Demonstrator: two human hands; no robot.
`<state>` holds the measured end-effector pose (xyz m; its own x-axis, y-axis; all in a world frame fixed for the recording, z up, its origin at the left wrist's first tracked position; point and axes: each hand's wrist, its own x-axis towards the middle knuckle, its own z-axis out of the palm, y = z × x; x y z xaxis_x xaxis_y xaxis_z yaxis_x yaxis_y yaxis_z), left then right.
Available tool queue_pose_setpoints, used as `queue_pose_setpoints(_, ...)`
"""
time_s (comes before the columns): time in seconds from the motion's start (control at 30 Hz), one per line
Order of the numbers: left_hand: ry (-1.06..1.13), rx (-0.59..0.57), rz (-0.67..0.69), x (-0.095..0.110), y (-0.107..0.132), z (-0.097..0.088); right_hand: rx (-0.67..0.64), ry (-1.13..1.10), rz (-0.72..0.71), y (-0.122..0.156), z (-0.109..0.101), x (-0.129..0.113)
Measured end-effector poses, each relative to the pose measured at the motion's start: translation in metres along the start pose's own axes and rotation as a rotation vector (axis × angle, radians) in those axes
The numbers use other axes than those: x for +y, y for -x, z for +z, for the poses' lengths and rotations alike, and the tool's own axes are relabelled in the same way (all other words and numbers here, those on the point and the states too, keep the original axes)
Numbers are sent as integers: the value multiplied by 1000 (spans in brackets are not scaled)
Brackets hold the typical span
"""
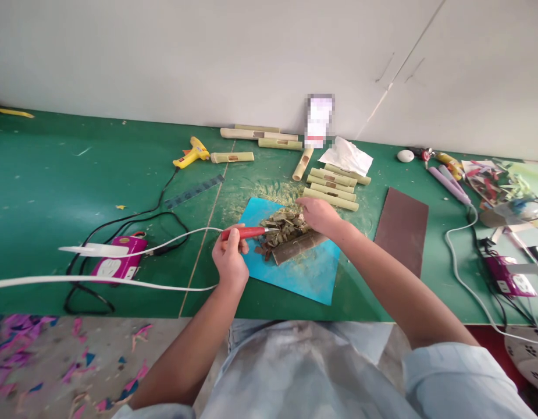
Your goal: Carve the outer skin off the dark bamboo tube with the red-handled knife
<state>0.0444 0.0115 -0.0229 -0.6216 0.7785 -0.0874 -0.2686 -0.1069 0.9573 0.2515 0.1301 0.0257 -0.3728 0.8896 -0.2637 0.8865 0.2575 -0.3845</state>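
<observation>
My left hand [231, 256] is wrapped round a red-handled, pen-like tool [246, 233] with a slim metal tip. A white cord meets the back end of its handle. The tip points right, at a heap of brown and green chips [281, 228] on a blue mat [312, 285]. A dark brown half-round piece [295, 248] lies along the heap's near side. My right hand [320, 216] is over the heap's right end, fingers curled together; what they hold, if anything, is hidden. Just beyond it are several cut bamboo tubes [332, 198] with rectangular openings.
A yellow glue gun [192, 153] lies at the back left, near more bamboo tubes [260, 134]. Cords trail from a purple power strip [120, 259]. A white tissue [346, 156], a brown board [402, 230] and a lilac hair straightener [449, 185] are to the right.
</observation>
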Motion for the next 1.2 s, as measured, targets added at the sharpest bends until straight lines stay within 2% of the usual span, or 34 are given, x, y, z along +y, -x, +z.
queue_pose_setpoints(0.1, -5, 1, 4, 0, 0, 0, -12, 32, 128, -1, -3, 10)
queue_pose_setpoints(0.23, -5, -7, 4, 0, 0, 0, -23, 41, 183, 1, -6, 16)
queue_pose_setpoints(0.77, -3, -15, 1, -2, 0, 1, -113, -62, 206, -10, -4, 26)
queue_pose_setpoints(1.2, 5, -22, -8, -1, 1, 2, -49, 23, 129, -5, -7, 20)
